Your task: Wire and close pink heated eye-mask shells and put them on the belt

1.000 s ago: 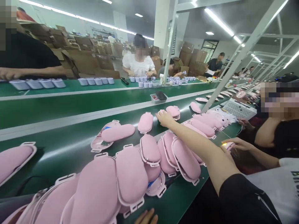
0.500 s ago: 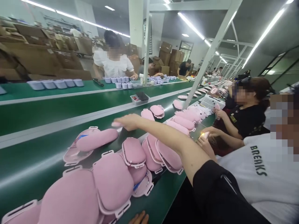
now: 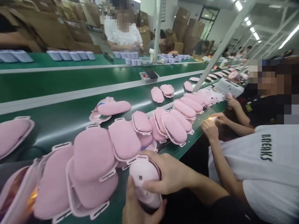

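Both hands meet at the near edge of the green counter [image 3: 70, 81], closed around one pale pink oval pad [image 3: 144, 182] turned with its smooth plastic underside up. The right hand [image 3: 168, 174] lies over the top of the pad, fingers wrapped across it, so that grip is full and holding; the left hand [image 3: 135, 208] cups the pad from below, thumb up along its left side, also holding. The pad sits just off the counter's near edge, right beside the heap of pink cushioned pads [image 3: 100, 155] in white clip frames that crowds the counter's near strip. Farther along the counter from that heap, more overlapping pink pads [image 3: 173, 124] lie in a row, and one pad rests across an open shell [image 3: 109, 109] toward the counter's middle. On the counter's far side stand white cups [image 3: 70, 55] in a line. To the right of the counter a neighbouring person in a white shirt [image 3: 263, 161] works with hands [image 3: 212, 126] close to its edge.
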Available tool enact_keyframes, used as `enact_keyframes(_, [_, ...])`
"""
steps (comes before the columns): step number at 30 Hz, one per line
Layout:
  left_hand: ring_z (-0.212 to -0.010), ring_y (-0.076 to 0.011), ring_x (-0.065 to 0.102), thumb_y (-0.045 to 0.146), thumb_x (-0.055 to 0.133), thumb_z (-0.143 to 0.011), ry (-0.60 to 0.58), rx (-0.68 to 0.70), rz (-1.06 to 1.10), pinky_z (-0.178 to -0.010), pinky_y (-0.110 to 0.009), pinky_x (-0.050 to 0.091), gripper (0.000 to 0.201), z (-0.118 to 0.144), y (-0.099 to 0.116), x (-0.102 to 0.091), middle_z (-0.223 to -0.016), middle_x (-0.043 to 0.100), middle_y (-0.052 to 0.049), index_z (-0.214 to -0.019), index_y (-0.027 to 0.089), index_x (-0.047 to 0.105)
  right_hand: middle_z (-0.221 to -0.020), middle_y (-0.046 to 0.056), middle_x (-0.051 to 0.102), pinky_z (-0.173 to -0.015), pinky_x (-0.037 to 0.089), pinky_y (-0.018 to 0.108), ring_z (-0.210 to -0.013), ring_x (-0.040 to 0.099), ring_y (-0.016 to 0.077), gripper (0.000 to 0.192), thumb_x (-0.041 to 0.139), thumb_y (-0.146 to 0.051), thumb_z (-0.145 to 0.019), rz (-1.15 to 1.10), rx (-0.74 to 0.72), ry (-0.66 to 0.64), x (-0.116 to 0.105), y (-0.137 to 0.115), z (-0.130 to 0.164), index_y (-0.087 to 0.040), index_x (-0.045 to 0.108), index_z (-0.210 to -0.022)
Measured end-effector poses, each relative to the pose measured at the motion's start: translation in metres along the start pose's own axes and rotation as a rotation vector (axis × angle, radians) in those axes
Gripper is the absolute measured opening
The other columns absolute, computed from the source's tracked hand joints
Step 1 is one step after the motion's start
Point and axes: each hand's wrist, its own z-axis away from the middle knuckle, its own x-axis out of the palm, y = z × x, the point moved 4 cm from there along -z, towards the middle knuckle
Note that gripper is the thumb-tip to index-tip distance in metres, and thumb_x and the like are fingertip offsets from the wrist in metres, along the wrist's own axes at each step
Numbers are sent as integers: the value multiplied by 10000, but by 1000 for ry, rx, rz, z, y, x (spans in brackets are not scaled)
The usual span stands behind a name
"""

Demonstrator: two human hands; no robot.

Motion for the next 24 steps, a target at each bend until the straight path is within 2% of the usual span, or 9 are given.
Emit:
enact_keyframes(4, [-1523, -522, 530, 690, 778, -805, -250, -268, 208, -1198, -707, 503, 1161, 15, 7, -8, -1718, 480, -193, -1756, 288, 245, -1615, 131, 607, -1174, 565, 426, -1389, 677, 288, 1150, 957, -471, -805, -372, 108, -147, 38, 83, 5, -265, 320, -1741])
enact_keyframes(6, [-1456, -484, 602, 713, 876, -722, -317, -355, 451, -1203, -642, 525, 1200, 22, 4, -17, -1623, 581, -203, -1707, 244, 374, -1596, 157, 608, -1060, 617, 387, -1247, 729, 249, 1088, 906, -488, -857, -454, 94, -171, 47, 112, 8, -236, 313, -1734])
enact_keyframes(8, [-1060, -364, 792, 696, 904, -717, -324, -517, 685, -978, -521, 678, 1102, 32, -3, -26, -1299, 767, -166, -1624, 222, 496, -1554, 159, 631, -939, 638, 339, -1106, 748, 202, 894, 789, -449, -952, -433, 73, -81, 47, 132, 11, -226, 360, -1703])
enact_keyframes(10, [-608, -218, 702, 662, 871, -784, -312, -697, 851, -614, -371, 672, 973, 42, -5, -32, -905, 780, -60, -1581, 221, 528, -1500, 147, 666, -868, 630, 303, -1053, 743, 178, 707, 678, -366, -1009, -314, 47, 48, 41, 144, 14, -220, 432, -1656])
enact_keyframes(12, [-439, -159, 565, 637, 865, -798, -316, -806, 928, -391, -259, 506, 950, 47, 1, -34, -689, 687, 14, -1575, 215, 518, -1496, 141, 669, -889, 627, 322, -1126, 727, 198, 560, 626, -300, -1025, -107, -26, 155, 35, 146, 16, -217, 540, -1573])
enact_keyframes(14, [-437, -156, 551, 624, 893, -761, -304, -849, 946, -340, -224, 425, 985, 46, 13, -32, -642, 643, 30, -1569, 202, 520, -1474, 142, 681, -996, 608, 399, -1234, 684, 238, 398, 602, -267, -1038, 134, -154, 245, 31, 140, 18, -202, 668, -1425])
enact_keyframes(18, [-432, -146, 503, 600, 910, -740, -310, -877, 916, -376, -279, 487, 1026, 37, 32, -24, -668, 618, 34, -1594, 216, 491, -1280, 117, 761, -1001, 561, 442, -1132, 659, 250, 245, 594, -293, -1079, 434, -279, 362, 33, 123, 16, -188, 771, -1212])
enact_keyframes(21, [-475, -181, 564, 597, 934, -706, -316, -869, 815, -410, -331, 532, 1051, 35, 31, -27, -763, 664, -7, -1591, 230, 504, -1271, 85, 789, -864, 538, 390, -1058, 652, 226, 302, 525, -241, -1115, 564, -313, 331, 40, 113, 5, -183, 738, -1321])
enact_keyframes(24, [-612, -246, 670, 599, 966, -642, -280, -844, 728, -487, -375, 601, 1053, 37, 23, -35, -860, 707, -47, -1544, 239, 558, -1197, 76, 815, -785, 522, 378, -1055, 651, 226, 376, 452, -150, -1127, 661, -341, 196, 48, 112, -10, -132, 665, -1437])
